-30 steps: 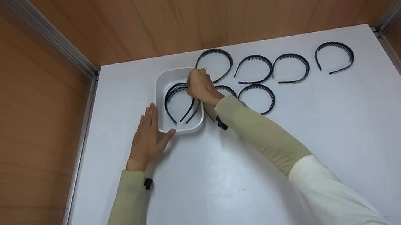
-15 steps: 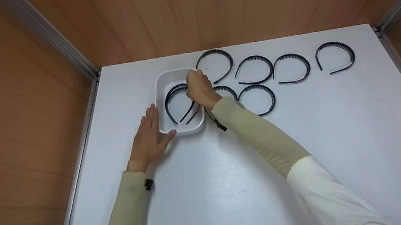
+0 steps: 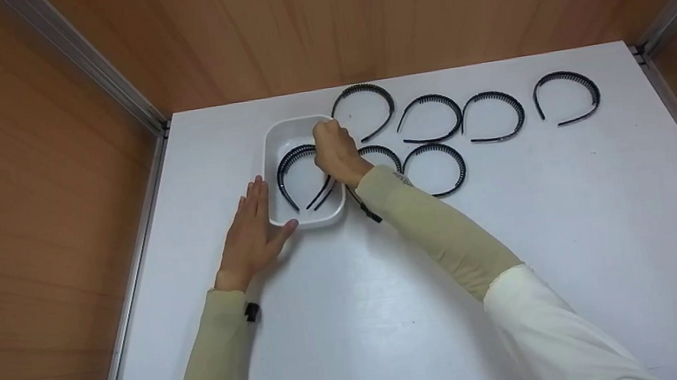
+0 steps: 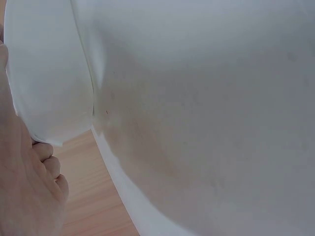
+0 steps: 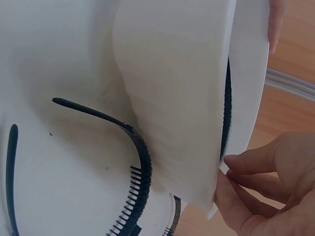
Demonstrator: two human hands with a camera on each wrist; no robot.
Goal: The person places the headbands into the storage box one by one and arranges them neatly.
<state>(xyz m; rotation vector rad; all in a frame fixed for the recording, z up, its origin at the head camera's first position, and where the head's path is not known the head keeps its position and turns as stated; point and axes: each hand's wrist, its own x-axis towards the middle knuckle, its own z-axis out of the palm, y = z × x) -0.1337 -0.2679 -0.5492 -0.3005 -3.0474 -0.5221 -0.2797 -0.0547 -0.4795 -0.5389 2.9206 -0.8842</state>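
A white tray [image 3: 310, 223] holds two overlapping black toothed headbands [image 3: 282, 180]. In the head view my left hand [image 3: 245, 236] lies along the tray's left side, fingers straight, thumb at the near rim. The left wrist view catches this hand [image 4: 29, 182] against the outer wall. My right hand [image 3: 337, 152] is over the tray's right rim, its fingers curled and pinching a headband inside. From the right wrist, thumb and fingertips [image 5: 229, 162] meet at the rim beside the dark band [image 5: 227, 113]. The pinched part of the headband is hidden under the hand.
Several more black headbands lie on the white table [image 3: 362, 340] right of the tray, one [image 3: 396, 161] close to its wall and partly behind my right wrist. The farthest headband [image 3: 588, 88] is at the back right. Wooden panels [image 3: 383, 19] enclose the table's back and sides.
The headbands in the tray have shifted slightly toward the near side, and my right hand has edged a little left and down. My left hand stays against the tray.
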